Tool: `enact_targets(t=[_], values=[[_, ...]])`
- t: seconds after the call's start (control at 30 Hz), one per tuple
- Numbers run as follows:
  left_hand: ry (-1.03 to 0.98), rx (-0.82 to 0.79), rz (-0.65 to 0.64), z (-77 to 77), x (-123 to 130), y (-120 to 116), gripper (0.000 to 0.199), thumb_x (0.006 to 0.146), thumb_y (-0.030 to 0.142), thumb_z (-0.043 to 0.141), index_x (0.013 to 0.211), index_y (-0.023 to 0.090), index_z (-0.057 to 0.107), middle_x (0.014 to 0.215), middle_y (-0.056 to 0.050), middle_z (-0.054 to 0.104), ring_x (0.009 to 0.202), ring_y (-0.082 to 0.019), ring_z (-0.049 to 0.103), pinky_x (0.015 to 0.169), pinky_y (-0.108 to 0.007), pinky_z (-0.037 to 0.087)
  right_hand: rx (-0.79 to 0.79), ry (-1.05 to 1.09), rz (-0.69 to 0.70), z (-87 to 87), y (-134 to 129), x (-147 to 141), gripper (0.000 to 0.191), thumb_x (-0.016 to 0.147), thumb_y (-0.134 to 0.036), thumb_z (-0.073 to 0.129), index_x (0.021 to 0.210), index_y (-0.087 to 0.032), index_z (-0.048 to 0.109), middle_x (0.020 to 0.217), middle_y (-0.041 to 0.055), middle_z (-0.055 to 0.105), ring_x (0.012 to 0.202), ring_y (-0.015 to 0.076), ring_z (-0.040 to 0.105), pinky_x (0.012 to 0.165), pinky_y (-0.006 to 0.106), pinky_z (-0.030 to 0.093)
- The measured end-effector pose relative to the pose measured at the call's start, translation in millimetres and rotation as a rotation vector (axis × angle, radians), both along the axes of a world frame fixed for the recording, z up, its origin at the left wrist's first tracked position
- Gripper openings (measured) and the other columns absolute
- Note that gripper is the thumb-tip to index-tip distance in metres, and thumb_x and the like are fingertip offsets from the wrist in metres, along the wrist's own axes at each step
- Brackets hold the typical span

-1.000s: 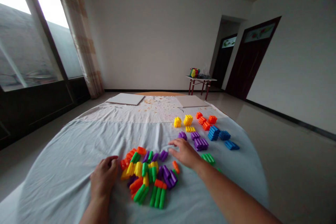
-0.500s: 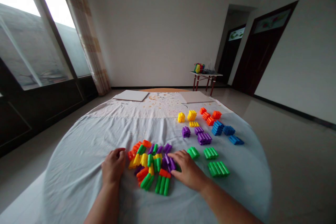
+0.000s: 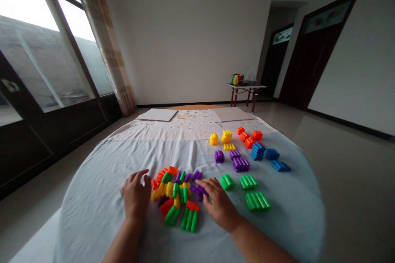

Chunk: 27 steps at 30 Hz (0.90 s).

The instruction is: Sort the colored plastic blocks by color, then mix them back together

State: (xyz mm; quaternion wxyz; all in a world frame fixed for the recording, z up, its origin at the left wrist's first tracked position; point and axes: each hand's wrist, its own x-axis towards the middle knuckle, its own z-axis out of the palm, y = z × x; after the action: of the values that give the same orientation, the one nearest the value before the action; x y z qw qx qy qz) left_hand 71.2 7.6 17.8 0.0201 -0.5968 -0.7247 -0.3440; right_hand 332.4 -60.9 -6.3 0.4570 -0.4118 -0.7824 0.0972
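Two hands at a jumbled heap of plastic blocks, with sorted colours laid out beyond.

The left hand (image 3: pixel 135 195) rested on the pale cloth (image 3: pixel 89 209) of the round desk (image 3: pixel 194 107), its fingers (image 3: pixel 142 178) spread and slightly curved, holding nothing, just beside the orange end of the mixed heap of interlocking plastic blocks (image 3: pixel 174 191). The right hand (image 3: pixel 219 206) lay at the heap's other side, its loosely spread fingers (image 3: pixel 205 185) touching a purple block (image 3: pixel 197 190), with no clear pinch. Further right, single-colour clusters of blocks (image 3: pixel 241 164) in green, purple, blue, orange and yellow stood apart, apparently placed so each colour stayed together, while the heap lay between both hands. Two white boards (image 3: pixel 157 114) lay at the far edge.
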Motion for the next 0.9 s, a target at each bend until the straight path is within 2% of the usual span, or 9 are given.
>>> enact_targets(t=[0.07, 0.13, 0.2, 0.3, 0.47, 0.63, 0.77, 0.9], values=[[0.056, 0.049, -0.160, 11.5, 15.4, -6.2, 0.034, 0.086, 0.034, 0.037, 0.104, 0.021, 0.063, 0.109, -0.009, 0.063, 0.104, -0.025, 0.053, 0.090, -0.042, 0.035, -0.026, 0.070, -0.006, -1.0, 0.9, -0.6, 0.056, 0.076, 0.000, 0.042, 0.126, -0.026, 0.048, 0.107, 0.0059, 0.059, 0.104, 0.0207, 0.053, 0.093, 0.043, 0.046], [0.094, 0.008, -0.442, 21.5, 31.5, -13.5, 0.032, 0.086, 0.038, 0.040, 0.104, 0.025, 0.064, 0.111, -0.007, 0.064, 0.105, -0.023, 0.053, 0.092, -0.041, 0.035, -0.062, 0.137, -0.018, -0.4, 1.3, -0.4, 0.053, 0.077, -0.002, 0.043, 0.124, -0.026, 0.049, 0.107, 0.0060, 0.059, 0.104, 0.0203, 0.053, 0.092, 0.041, 0.047], [0.112, -0.039, -0.639, 27.8, 45.2, -20.7, 0.032, 0.083, 0.042, 0.047, 0.107, 0.029, 0.063, 0.113, -0.005, 0.064, 0.108, -0.023, 0.052, 0.096, -0.043, 0.033, -0.095, 0.191, -0.031, 0.9, 1.6, 0.0, 0.051, 0.077, -0.004, 0.044, 0.123, -0.026, 0.049, 0.108, 0.0059, 0.059, 0.104, 0.0199, 0.054, 0.092, 0.040, 0.047], [0.107, -0.081, -0.781, 30.2, 57.6, -28.1, 0.035, 0.078, 0.044, 0.056, 0.109, 0.031, 0.063, 0.113, -0.005, 0.064, 0.110, -0.025, 0.051, 0.099, -0.047, 0.031, -0.122, 0.232, -0.036, 2.1, 1.4, 0.2, 0.049, 0.077, -0.005, 0.045, 0.121, -0.025, 0.050, 0.110, 0.0062, 0.060, 0.105, 0.0196, 0.055, 0.093, 0.039, 0.047], [0.050, -0.150, -0.875, 28.1, 61.7, -27.3, 0.025, 0.080, 0.034, 0.055, 0.101, 0.029, 0.067, 0.103, -0.005, 0.068, 0.100, -0.022, 0.058, 0.097, -0.044, 0.036, -0.127, 0.245, -0.035, 3.7, -0.6, -1.7, 0.042, 0.078, -0.008, 0.047, 0.117, -0.023, 0.053, 0.106, 0.0064, 0.062, 0.103, 0.0188, 0.057, 0.090, 0.037, 0.048], [-0.006, -0.150, -0.850, 23.8, 55.3, -22.8, 0.021, 0.080, 0.035, 0.056, 0.093, 0.028, 0.070, 0.103, -0.005, 0.068, 0.101, -0.021, 0.058, 0.095, -0.041, 0.040, -0.119, 0.246, -0.044, 7.0, -2.7, -4.0, 0.041, 0.078, -0.009, 0.048, 0.117, -0.023, 0.054, 0.104, 0.0065, 0.063, 0.100, 0.0187, 0.059, 0.089, 0.036, 0.049], [-0.053, -0.176, -0.869, 22.2, 56.2, -28.1, 0.023, 0.079, 0.037, 0.057, 0.096, 0.027, 0.069, 0.107, -0.007, 0.067, 0.104, -0.021, 0.057, 0.095, -0.040, 0.042, -0.127, 0.252, -0.060, 8.7, -3.5, -5.2, 0.042, 0.077, -0.009, 0.048, 0.116, -0.023, 0.056, 0.102, 0.0063, 0.064, 0.096, 0.0188, 0.060, 0.087, 0.036, 0.050], [-0.037, -0.191, -0.907, 27.5, 64.3, -33.3, 0.026, 0.078, 0.035, 0.058, 0.101, 0.028, 0.067, 0.109, -0.006, 0.066, 0.106, -0.022, 0.056, 0.096, -0.042, 0.041, -0.154, 0.251, -0.029, 9.6, -4.6, -5.3, 0.042, 0.079, -0.010, 0.047, 0.118, -0.024, 0.054, 0.103, 0.0057, 0.064, 0.097, 0.0181, 0.060, 0.088, 0.035, 0.050]])
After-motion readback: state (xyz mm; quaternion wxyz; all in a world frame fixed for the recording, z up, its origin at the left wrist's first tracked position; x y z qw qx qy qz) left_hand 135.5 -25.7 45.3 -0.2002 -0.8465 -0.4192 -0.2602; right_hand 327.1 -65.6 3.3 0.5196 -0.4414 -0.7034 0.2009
